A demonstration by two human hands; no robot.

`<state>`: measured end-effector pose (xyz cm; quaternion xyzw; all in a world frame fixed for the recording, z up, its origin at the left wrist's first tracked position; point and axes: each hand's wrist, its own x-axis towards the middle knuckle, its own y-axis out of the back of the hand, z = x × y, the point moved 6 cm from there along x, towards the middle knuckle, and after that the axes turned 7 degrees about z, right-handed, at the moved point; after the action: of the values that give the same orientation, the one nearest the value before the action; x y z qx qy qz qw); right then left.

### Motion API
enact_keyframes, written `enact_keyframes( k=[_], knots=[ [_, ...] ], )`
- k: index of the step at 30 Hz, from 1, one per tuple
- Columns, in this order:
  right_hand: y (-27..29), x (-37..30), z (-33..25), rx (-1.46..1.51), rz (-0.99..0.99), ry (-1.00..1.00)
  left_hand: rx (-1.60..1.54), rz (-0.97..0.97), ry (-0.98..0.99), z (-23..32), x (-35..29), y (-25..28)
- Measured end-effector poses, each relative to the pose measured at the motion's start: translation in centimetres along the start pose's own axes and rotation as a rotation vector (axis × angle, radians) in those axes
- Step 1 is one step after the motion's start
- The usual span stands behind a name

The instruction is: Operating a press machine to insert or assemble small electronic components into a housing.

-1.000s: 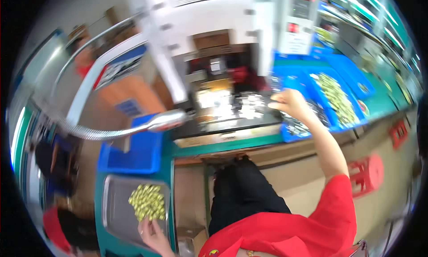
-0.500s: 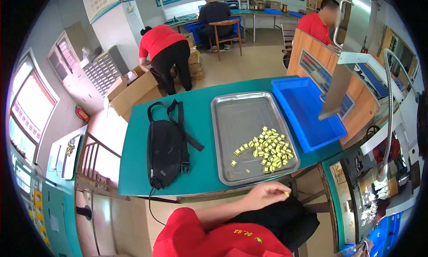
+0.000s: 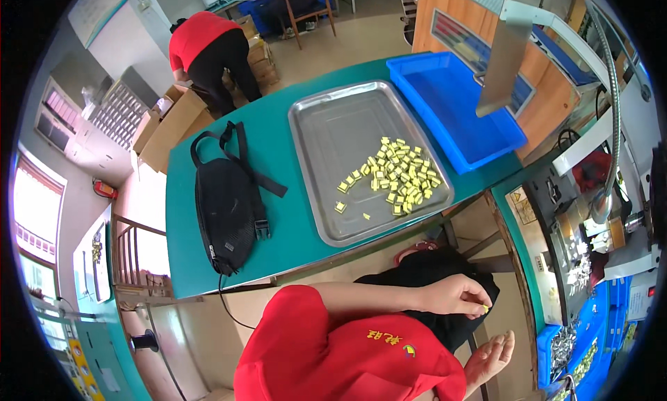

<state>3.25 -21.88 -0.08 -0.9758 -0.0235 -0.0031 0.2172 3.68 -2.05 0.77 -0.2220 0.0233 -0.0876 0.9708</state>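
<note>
My left hand (image 3: pixel 455 296) reaches across my lap, its thumb and fingers pinched on a small yellow piece (image 3: pixel 486 308). Below and to the right of it, my right hand (image 3: pixel 490 359) has its fingers stretched out, and I see nothing in it. The two hands are close but apart. Ahead of them on the green table (image 3: pixel 278 267) lies a metal tray (image 3: pixel 326 144). A heap of small yellow block-shaped parts (image 3: pixel 403 175) fills its near right part, with a few loose ones to the left.
A black waist bag (image 3: pixel 226 210) lies left of the tray, a blue plastic bin (image 3: pixel 462 116) right of it. At my right stands a machine (image 3: pixel 590 227) with a lamp on a bendable neck; a blue box of small metal parts (image 3: pixel 559 352) sits below. A person (image 3: pixel 208 53) bends over cartons.
The view has swung down and to the right. My left hand has moved right with the yellow piece. My right hand has come from beside the machine to near the left one.
</note>
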Motion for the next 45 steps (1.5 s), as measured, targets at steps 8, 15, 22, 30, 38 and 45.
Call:
enact_keyframes(
  k=[8,15,22,30,38,45],
  knots=[
    [0.1,0.1,-2.0,-0.492,0.233,0.27,-0.185,-0.05,0.151,-1.2,1.4,-1.7],
    [-5.4,3.8,-1.0,-0.273,0.006,0.202,-0.106,0.084,0.188,0.1,1.2,0.7],
    [-5.1,3.7,-1.2,-0.225,-0.039,0.217,-0.274,0.105,0.245,-1.5,1.3,0.5],
    [-4.6,3.2,-0.4,-0.207,-0.118,0.167,-0.247,0.136,0.236,-1.9,1.1,0.4],
    [-4.3,2.8,0.5,-0.156,-0.126,0.056,-0.283,0.178,0.263,-2.7,1.1,1.4],
    [-4.8,3.4,-0.3,-0.403,-0.21,0.219,-0.251,0.177,0.298,-2.7,1.0,1.3]
  ],
)
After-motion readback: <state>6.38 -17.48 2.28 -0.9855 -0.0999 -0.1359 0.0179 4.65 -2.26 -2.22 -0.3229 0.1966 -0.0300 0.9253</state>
